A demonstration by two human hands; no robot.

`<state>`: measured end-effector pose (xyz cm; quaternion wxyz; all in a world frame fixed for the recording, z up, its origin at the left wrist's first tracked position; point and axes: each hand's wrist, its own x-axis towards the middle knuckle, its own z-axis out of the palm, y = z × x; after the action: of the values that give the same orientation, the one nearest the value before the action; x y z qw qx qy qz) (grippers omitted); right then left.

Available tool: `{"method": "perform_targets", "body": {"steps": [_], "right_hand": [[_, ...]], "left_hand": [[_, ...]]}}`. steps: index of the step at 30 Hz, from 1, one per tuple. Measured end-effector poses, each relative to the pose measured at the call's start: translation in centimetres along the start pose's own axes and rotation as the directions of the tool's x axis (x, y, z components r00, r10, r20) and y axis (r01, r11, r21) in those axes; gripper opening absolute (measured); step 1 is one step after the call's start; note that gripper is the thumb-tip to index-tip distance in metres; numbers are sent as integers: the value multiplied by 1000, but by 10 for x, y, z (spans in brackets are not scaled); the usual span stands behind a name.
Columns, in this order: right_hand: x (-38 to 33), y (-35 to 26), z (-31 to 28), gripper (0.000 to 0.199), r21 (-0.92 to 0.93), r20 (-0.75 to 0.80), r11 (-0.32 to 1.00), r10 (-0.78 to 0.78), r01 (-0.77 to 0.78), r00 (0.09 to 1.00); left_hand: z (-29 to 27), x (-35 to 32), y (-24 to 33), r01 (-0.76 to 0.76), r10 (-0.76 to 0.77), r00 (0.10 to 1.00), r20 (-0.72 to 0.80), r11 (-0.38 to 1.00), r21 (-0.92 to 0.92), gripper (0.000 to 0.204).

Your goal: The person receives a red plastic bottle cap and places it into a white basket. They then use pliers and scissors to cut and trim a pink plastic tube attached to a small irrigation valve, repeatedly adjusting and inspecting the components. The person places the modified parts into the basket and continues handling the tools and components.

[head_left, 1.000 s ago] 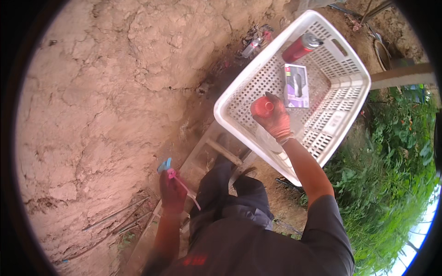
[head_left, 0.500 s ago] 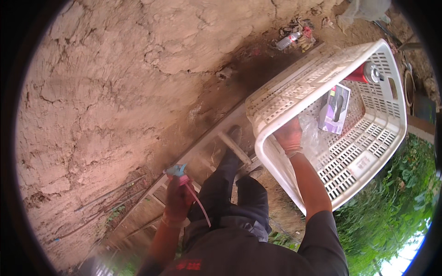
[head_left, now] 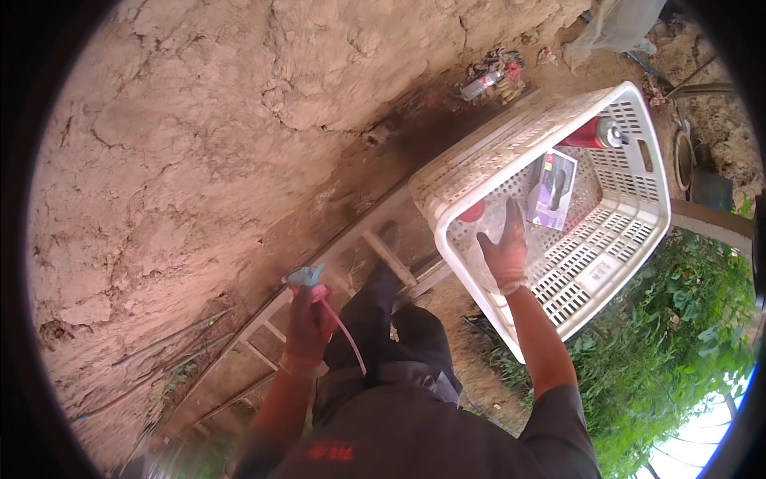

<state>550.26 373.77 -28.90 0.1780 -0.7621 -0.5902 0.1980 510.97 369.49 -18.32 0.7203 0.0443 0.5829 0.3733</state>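
Note:
My left hand (head_left: 309, 326), in a glove, is closed around a spray trigger head (head_left: 306, 277) with a light-blue top and pink collar. A thin pink dip tube (head_left: 345, 335) hangs from it. My gloved right hand (head_left: 506, 254) reaches into a white plastic crate (head_left: 558, 329), thumb and fingers apart, with nothing visible in its grip. Beside that hand lies crumpled clear plastic (head_left: 491, 223), its exact kind unclear. A round red thing (head_left: 472, 211) sits by the crate's left wall. Farther in are a purple-and-white box (head_left: 552, 191) and a red can (head_left: 586, 134) with a metal top.
The crate rests on a wooden ladder (head_left: 388, 257) that slants along a rough mud wall (head_left: 199, 144). A plastic bottle (head_left: 483, 85) lies among litter beyond it. Green plants (head_left: 638, 351) grow at the right. Clear sheeting (head_left: 610, 32) hangs at the far right.
My right hand has drawn away from the crate's left wall and its fingers have spread, uncovering the red round thing. The crate appears farther left and lower in view. My left hand keeps the trigger head.

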Motion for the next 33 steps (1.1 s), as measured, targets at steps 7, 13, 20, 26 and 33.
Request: {"method": "perform_targets", "body": {"steps": [7,13,20,26,33], "right_hand": [[-90,-103,-127,67,525,117,849,-8,-55,993],[-133,-177,-141,82,890,452,203,-494,-407,742],[-203,-189,-194,39,842,446,-123,-390,-526,805],[-224,-174,-173,27,929,261,-223,-173,-296,950],[-206,-188,-164,21,941,226,-202,-228,-273,947]], "left_hand": [[56,-58,19,-120,87,990,109,930,347,31],[103,-105,12,-274,-24,874,485,800,534,26],[122,-179,-29,-184,-136,838,528,840,510,33],[81,-195,-53,-294,152,952,267,706,645,33],[60,-187,-27,-664,443,747,496,451,596,17]]}}
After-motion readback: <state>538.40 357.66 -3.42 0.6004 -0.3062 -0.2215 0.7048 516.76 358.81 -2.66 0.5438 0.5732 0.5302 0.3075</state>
